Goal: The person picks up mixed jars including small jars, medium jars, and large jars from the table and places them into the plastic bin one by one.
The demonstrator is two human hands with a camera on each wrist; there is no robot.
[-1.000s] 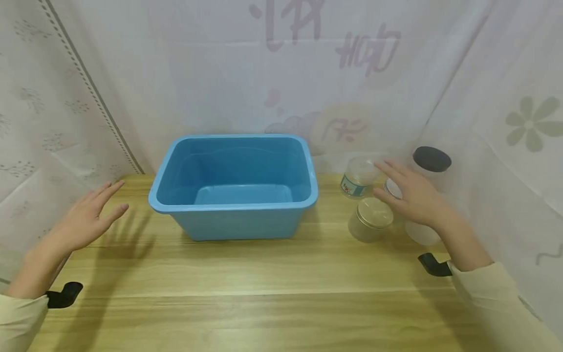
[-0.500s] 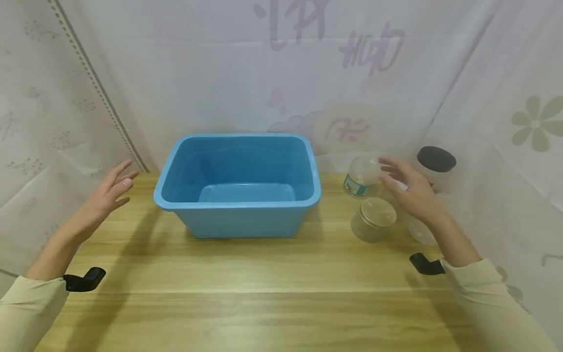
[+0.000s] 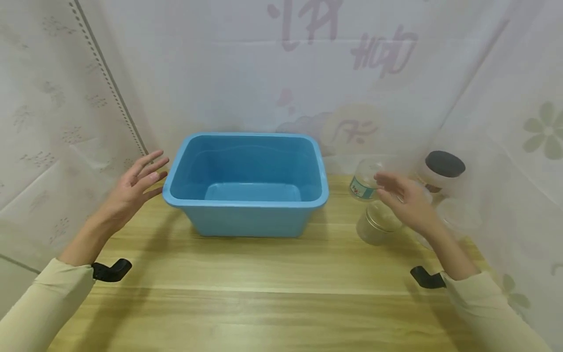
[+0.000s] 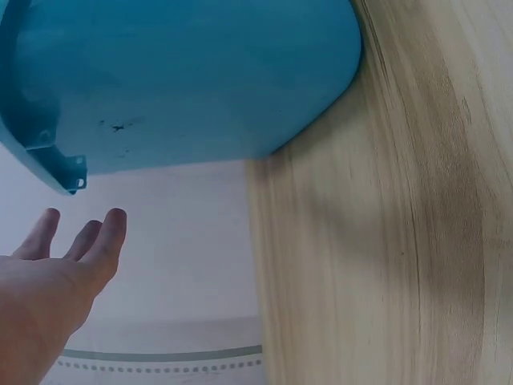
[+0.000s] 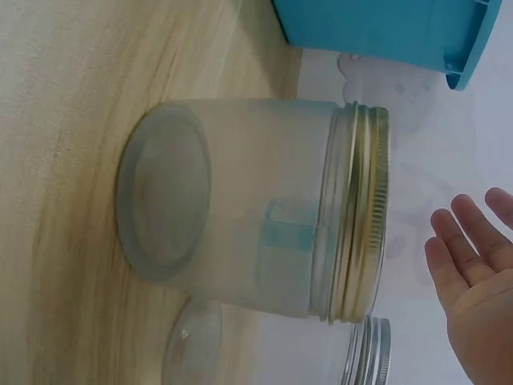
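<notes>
A blue plastic tub (image 3: 246, 220) stands on the wooden table, nothing visible inside. My left hand (image 3: 132, 193) is raised beside the tub's left rim, fingers spread and holding nothing; the left wrist view shows a gap between fingertips and rim. My right hand (image 3: 409, 203) hovers over a group of clear jars, its fingers loosely bent. Closest to it is a clear jar with a gold screw lid (image 5: 369, 216). Behind that stands a jar with a teal label (image 3: 362, 188). A black-lidded jar (image 3: 444, 164) stands farther right, and other jars are partly hidden by my hand.
Printed white cloth (image 3: 246, 88) hangs behind the table and along both sides. The wooden tabletop (image 3: 246, 283) stretches in front of the tub. A black wrist mount (image 3: 112, 270) sticks out from the left sleeve, another mount (image 3: 427, 277) from the right.
My left hand has moved right and up towards the tub's left rim. The right hand stays over the jars, its fingers more bent than a second ago. The view has shifted slightly.
</notes>
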